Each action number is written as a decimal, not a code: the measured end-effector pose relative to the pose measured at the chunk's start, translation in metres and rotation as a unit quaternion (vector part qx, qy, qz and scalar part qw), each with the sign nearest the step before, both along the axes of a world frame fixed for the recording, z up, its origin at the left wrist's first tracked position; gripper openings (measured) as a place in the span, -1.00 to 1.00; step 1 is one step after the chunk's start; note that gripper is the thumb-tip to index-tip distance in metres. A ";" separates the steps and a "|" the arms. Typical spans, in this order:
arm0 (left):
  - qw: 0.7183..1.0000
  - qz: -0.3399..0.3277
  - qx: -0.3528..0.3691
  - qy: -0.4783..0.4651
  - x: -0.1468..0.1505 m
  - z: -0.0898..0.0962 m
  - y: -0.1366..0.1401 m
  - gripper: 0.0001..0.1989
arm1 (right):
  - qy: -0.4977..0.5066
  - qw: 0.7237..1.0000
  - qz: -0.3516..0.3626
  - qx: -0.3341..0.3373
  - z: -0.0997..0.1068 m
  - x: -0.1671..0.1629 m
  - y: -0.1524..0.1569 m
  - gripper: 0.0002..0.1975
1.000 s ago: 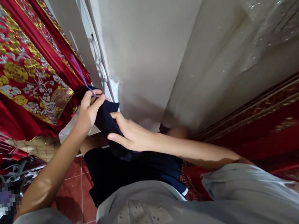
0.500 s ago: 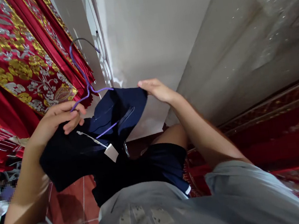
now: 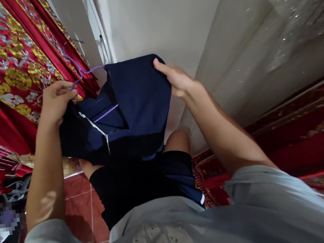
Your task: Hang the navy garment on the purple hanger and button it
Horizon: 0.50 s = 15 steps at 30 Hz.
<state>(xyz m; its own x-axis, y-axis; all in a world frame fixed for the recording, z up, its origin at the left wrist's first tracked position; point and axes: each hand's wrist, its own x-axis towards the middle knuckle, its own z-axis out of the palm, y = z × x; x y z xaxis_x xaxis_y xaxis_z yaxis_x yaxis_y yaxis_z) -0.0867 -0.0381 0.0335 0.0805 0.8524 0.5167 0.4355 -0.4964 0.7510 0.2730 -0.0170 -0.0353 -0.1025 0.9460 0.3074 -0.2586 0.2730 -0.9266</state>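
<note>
A dark navy garment (image 3: 143, 96) hangs on a purple wire hanger (image 3: 80, 71) in front of my lap. The hanger's hook points up and away, and its lower bar shows through the neck opening. My left hand (image 3: 59, 97) is closed, pinching the hanger's near arm by the garment's left shoulder. With thumb on top, my right hand (image 3: 175, 77) grips the garment's right shoulder edge; its other fingers are partly hidden behind the cloth. A white tag string (image 3: 98, 128) dangles across the neck opening.
Red cloth with gold and silver decoration (image 3: 21, 65) hangs at the left. A pale wall panel (image 3: 153, 14) stands ahead, with clear plastic wrap (image 3: 294, 10) to the right. Red tiles (image 3: 81, 213) cover the floor, and red patterned fabric (image 3: 302, 134) lies at the right.
The garment's right shoulder has been drawn up and spread over the hanger, the right hand moving up and slightly right. The left hand and hanger have shifted up and left.
</note>
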 end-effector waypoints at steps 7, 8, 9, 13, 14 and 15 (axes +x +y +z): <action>0.939 0.123 0.306 0.094 0.021 0.005 -0.018 -0.53 | 0.039 0.993 -0.101 0.041 0.007 -0.001 0.064 -0.46; 0.924 0.133 0.341 0.106 0.022 0.006 -0.028 -0.58 | 0.034 0.993 -0.109 0.031 0.011 0.000 0.070 -0.45; 0.910 0.139 0.372 0.117 0.024 0.005 -0.038 -0.62 | 0.036 0.992 -0.118 0.019 0.013 0.002 0.074 -0.44; 0.891 0.156 0.397 0.156 0.025 -0.015 -0.062 -0.70 | 0.059 0.984 -0.165 -0.006 0.014 -0.001 0.067 -0.36; 0.901 0.165 0.369 0.161 0.023 -0.025 -0.059 -0.70 | 0.055 0.983 -0.173 0.003 0.012 -0.005 0.062 -0.33; 0.914 0.174 0.328 0.163 0.019 -0.037 -0.053 -0.69 | 0.048 0.983 -0.178 0.020 0.011 -0.010 0.057 -0.31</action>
